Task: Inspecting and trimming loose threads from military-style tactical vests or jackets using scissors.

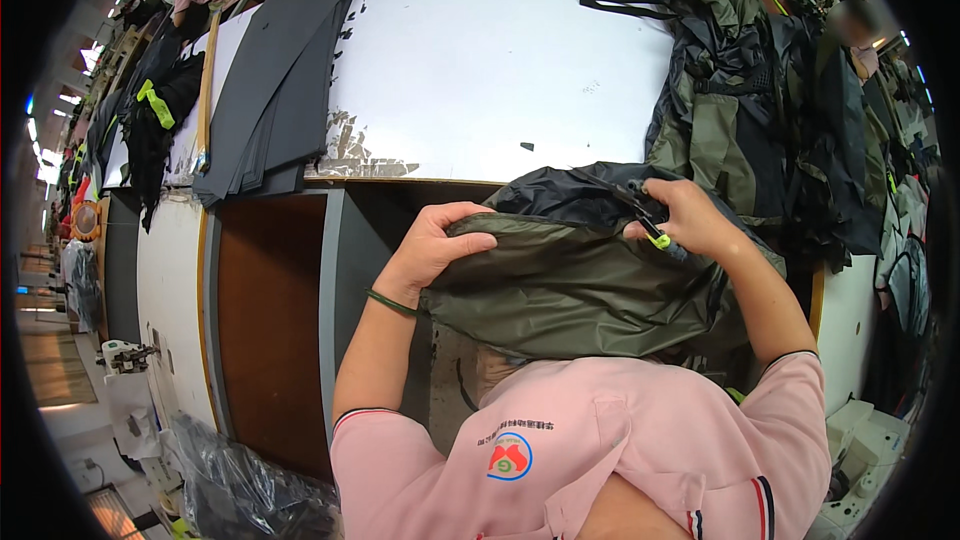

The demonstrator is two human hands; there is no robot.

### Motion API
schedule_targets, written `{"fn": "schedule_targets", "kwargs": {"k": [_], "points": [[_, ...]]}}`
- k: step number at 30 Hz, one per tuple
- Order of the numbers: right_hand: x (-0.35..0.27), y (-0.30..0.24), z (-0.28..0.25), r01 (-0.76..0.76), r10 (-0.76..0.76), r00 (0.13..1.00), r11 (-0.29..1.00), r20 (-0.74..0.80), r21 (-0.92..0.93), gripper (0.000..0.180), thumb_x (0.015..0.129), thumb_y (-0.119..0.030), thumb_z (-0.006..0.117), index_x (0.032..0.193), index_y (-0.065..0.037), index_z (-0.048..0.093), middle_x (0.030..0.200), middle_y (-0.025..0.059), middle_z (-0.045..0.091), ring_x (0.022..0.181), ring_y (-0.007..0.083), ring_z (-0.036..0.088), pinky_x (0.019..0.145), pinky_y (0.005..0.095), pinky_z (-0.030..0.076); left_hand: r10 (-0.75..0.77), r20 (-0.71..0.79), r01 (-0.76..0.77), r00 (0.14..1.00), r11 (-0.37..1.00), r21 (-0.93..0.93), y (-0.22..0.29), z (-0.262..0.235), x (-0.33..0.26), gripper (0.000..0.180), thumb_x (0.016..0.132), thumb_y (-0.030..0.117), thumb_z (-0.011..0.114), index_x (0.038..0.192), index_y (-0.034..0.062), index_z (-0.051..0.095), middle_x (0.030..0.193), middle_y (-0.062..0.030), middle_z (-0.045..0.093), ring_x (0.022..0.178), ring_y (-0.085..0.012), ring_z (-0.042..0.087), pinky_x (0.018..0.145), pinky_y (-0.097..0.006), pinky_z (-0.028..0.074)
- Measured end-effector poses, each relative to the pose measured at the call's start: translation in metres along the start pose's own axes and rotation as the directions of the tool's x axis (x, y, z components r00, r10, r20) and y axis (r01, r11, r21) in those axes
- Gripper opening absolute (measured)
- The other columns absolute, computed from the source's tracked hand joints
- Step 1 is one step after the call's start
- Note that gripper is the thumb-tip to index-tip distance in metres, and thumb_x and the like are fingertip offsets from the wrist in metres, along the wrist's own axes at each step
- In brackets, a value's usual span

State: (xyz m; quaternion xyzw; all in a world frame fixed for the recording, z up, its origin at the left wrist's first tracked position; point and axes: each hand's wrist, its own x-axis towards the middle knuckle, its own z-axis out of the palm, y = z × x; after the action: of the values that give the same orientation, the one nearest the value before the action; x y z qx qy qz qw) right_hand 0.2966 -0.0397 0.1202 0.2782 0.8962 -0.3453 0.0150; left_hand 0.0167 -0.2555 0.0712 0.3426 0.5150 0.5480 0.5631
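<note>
Olive-green fabric piece (580, 285), thin, with a slight sheen and soft creases, sags in front of the person's chest at the near edge of the white surface (490, 60), its upper rim meeting crumpled black fabric (545, 190) behind. Left hand (437, 245) pinches that rim at its left end, thumb laid along the front; right hand (690, 220), at the other end, closes on a small black implement (640, 202) with a yellow-green end, its exact kind unclear to me from here. Right of both, heaped green-and-black bags (735, 100).
</note>
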Motion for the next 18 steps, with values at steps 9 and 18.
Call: {"fn": "schedule_targets", "kwargs": {"k": [9,18], "points": [[0.014,-0.055,-0.012,0.316,-0.309,0.948,0.900,0.073,-0.301,0.056,0.065,-0.056,0.079,0.079,-0.006,0.057,0.064,0.0102,0.059,0.067,0.0307,0.059,0.071,0.0357,0.039,0.155,0.115,-0.172,0.981,0.973,0.153,0.014,0.026,0.001,0.025,0.079,0.003,0.075,0.102,-0.0034,0.069,0.086,-0.0002,0.062,0.080,-0.0068,0.054,0.072,-0.022,0.044],[0.013,-0.064,-0.004,0.265,-0.259,0.964,0.883,0.069,-0.387,0.058,0.063,-0.055,0.081,0.077,-0.004,0.057,0.070,0.0139,0.060,0.069,0.0342,0.059,0.066,0.0410,0.045,0.196,0.102,-0.216,0.975,0.944,0.250,0.028,0.028,-0.009,0.024,0.075,0.000,0.075,0.099,-0.0035,0.071,0.084,-0.0026,0.061,0.078,-0.0098,0.056,0.072,-0.024,0.044]]}}
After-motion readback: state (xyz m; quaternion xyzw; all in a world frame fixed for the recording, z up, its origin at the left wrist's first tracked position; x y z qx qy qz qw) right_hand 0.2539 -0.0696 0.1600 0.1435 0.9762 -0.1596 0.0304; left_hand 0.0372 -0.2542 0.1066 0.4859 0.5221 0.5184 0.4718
